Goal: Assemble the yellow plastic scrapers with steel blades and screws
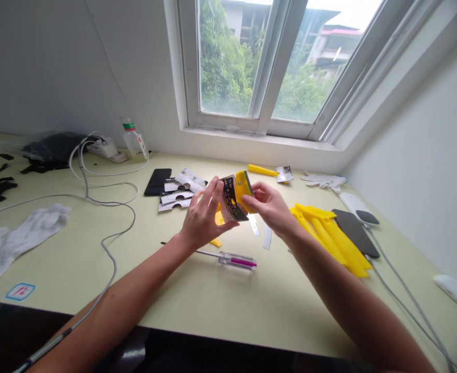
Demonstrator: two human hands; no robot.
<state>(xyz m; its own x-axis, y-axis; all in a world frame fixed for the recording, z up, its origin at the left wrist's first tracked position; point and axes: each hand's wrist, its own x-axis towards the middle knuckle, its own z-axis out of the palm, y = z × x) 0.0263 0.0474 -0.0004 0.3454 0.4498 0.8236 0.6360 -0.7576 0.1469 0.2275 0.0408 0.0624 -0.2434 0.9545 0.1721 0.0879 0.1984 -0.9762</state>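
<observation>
My left hand [200,217] is closed on a black-and-white printed cardboard sleeve [231,199], held tilted above the table. Between the fingers of my right hand [271,208] is a yellow scraper head [244,184] with a metal edge, touching the sleeve; how far the two overlap is hidden. Below them lies a screwdriver [236,260] with a clear and purple handle. Two loose metal blades [267,237] rest just beyond it. Small yellow pieces [216,242] show partly behind my left hand. Several more printed sleeves [176,197] lie to the left.
Several yellow handles [331,235] are stacked at right, beside a dark phone-like slab [355,233]. A yellow scraper [265,170] with a sleeve lies at the back. Cables [109,243] cross the left side, near a white glove [26,235] and a plastic bottle [133,140].
</observation>
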